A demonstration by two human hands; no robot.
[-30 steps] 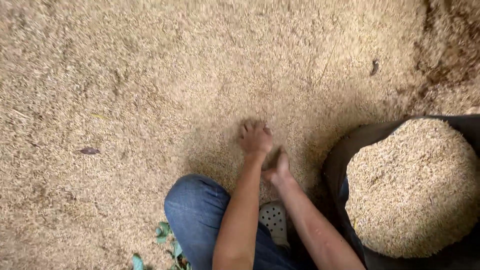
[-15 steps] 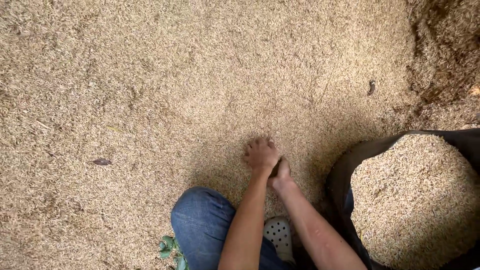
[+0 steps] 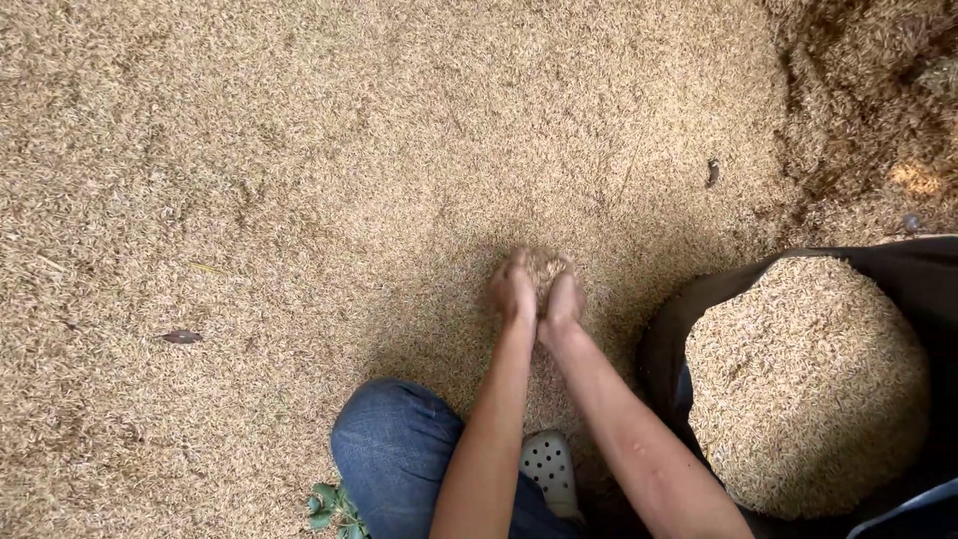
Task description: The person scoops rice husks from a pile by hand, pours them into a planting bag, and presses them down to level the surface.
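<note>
1. The spread of unhusked grain fills nearly all of my head view, a tan layer covering the ground from edge to edge, with a darker, churned patch at the upper right.
2. The dark sack sits at the lower right, its mouth open and rolled back. It is heaped with grain to the brim, so by my judgement the filling is far along, while a great deal of loose grain is left on the ground.
3. My bent knee in blue jeans takes the lower middle, with a pale perforated clog just beside it.
4. My left hand and right hand are pressed side by side, cupped together just above the layer, left of the sack. They cradle a small scoop of grain between the palms, fingers curled loosely rather than clenched.
5. A few green leaves lie at the bottom edge beside my knee.
6. A dark leaf fragment lies far left, another dark scrap upper right.
7. I see no label, print or sign anywhere, the sack included.
</note>
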